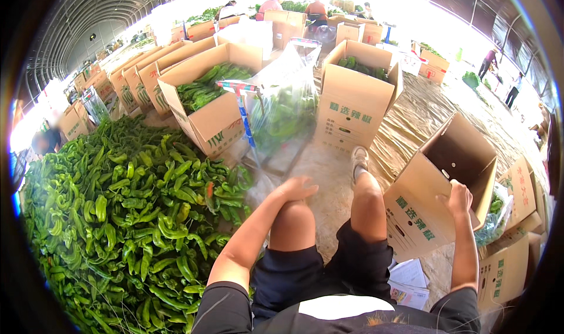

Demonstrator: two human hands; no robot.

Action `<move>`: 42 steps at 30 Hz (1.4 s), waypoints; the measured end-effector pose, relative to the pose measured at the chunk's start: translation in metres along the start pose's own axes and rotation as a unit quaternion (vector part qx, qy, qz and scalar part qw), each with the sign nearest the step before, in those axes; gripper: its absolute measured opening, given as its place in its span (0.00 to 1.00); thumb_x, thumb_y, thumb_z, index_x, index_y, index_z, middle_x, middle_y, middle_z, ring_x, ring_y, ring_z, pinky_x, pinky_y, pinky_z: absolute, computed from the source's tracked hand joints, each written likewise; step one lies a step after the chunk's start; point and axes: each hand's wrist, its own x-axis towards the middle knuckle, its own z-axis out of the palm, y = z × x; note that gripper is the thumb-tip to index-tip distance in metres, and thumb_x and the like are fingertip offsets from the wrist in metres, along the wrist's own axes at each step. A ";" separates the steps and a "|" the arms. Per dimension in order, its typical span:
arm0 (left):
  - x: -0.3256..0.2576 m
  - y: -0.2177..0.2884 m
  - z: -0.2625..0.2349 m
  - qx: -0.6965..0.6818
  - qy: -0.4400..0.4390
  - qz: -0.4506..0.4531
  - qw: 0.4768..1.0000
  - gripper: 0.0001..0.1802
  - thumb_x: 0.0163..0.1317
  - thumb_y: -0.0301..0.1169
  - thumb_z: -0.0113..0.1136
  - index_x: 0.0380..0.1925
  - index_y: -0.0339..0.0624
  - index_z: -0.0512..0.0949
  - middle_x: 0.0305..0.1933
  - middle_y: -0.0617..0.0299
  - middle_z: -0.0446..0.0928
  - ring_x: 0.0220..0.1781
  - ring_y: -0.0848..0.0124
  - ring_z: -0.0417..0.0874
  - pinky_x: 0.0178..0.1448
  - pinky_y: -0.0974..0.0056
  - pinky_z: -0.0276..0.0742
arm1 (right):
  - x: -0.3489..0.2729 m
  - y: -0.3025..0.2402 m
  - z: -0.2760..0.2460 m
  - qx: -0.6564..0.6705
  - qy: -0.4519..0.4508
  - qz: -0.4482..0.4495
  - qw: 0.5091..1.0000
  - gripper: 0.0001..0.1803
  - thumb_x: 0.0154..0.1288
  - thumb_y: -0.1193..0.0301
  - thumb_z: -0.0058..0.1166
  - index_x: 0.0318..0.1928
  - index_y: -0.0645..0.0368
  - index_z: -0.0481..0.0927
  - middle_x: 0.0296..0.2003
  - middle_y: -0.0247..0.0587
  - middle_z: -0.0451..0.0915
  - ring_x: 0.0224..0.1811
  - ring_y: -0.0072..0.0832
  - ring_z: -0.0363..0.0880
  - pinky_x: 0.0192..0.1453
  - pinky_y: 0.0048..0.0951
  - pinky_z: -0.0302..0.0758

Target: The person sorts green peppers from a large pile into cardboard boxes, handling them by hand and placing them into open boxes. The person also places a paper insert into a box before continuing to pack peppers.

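Greenhouse floor, heaped with green peppers [123, 216] on the person's left. Their right hand [458, 199] is closed on the rim of an empty cardboard box [437, 187], tipped open-side up beside the right knee. The left hand [296, 188] rests loosely on the left knee, holding nothing. Dragging the box closer would go best with a firm grip low on the rim, I'd say.

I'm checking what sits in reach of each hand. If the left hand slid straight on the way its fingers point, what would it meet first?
The left hand rests on the knee, fingers pointing right toward the other knee. Going straight on, it would probably meet that knee first, though depth is hard to judge here.
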 end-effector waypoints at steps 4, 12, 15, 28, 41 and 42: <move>-0.012 0.009 -0.021 -0.107 -0.015 0.018 0.994 0.29 0.61 0.50 0.59 0.55 0.40 0.78 0.57 0.47 0.79 0.61 0.54 0.77 0.64 0.56 0.70 | 0.028 0.012 0.007 0.035 -0.035 -0.036 0.998 0.23 0.39 0.59 0.77 0.35 0.57 0.83 0.36 0.48 0.84 0.43 0.45 0.83 0.46 0.43 0.78; -0.010 0.015 -0.026 -0.006 0.001 -0.013 1.000 0.28 0.61 0.48 0.60 0.52 0.36 0.79 0.54 0.45 0.80 0.58 0.54 0.79 0.62 0.57 0.72 | 0.065 -0.061 0.010 0.083 -0.059 -0.082 0.991 0.19 0.51 0.57 0.69 0.37 0.57 0.84 0.40 0.49 0.83 0.46 0.45 0.81 0.50 0.45 0.76; -0.001 0.013 -0.024 -0.028 0.024 -0.009 0.999 0.27 0.66 0.46 0.58 0.53 0.32 0.77 0.49 0.51 0.81 0.49 0.64 0.82 0.57 0.62 0.75 | 0.092 -0.089 0.024 0.085 -0.101 -0.137 0.982 0.18 0.55 0.57 0.65 0.37 0.58 0.84 0.38 0.50 0.83 0.44 0.46 0.82 0.49 0.45 0.76; -0.016 0.156 -0.048 -0.374 0.074 -0.064 0.922 0.54 0.63 0.62 0.51 0.74 0.38 0.42 0.76 0.49 0.50 0.77 0.58 0.52 0.71 0.45 0.58 | 0.078 -0.290 0.004 0.283 -0.226 -0.279 0.889 0.20 0.54 0.57 0.57 0.26 0.65 0.82 0.27 0.60 0.80 0.34 0.53 0.81 0.43 0.45 0.77; -0.018 0.095 -0.017 -0.003 0.328 -0.030 0.944 0.68 0.50 0.49 0.74 0.70 0.22 0.34 0.75 0.31 0.40 0.77 0.39 0.43 0.78 0.46 0.43 | 0.195 -0.419 0.035 0.544 -0.239 -0.166 0.787 0.26 0.59 0.52 0.56 0.40 0.67 0.83 0.39 0.59 0.84 0.42 0.45 0.85 0.49 0.38 0.79; -0.020 0.087 -0.021 0.034 0.362 -0.015 0.931 0.67 0.48 0.50 0.75 0.71 0.24 0.37 0.75 0.32 0.42 0.76 0.39 0.46 0.78 0.46 0.45 | 0.191 -0.419 0.044 0.613 -0.306 -0.176 0.707 0.31 0.58 0.46 0.58 0.40 0.67 0.83 0.39 0.59 0.84 0.41 0.44 0.85 0.49 0.38 0.79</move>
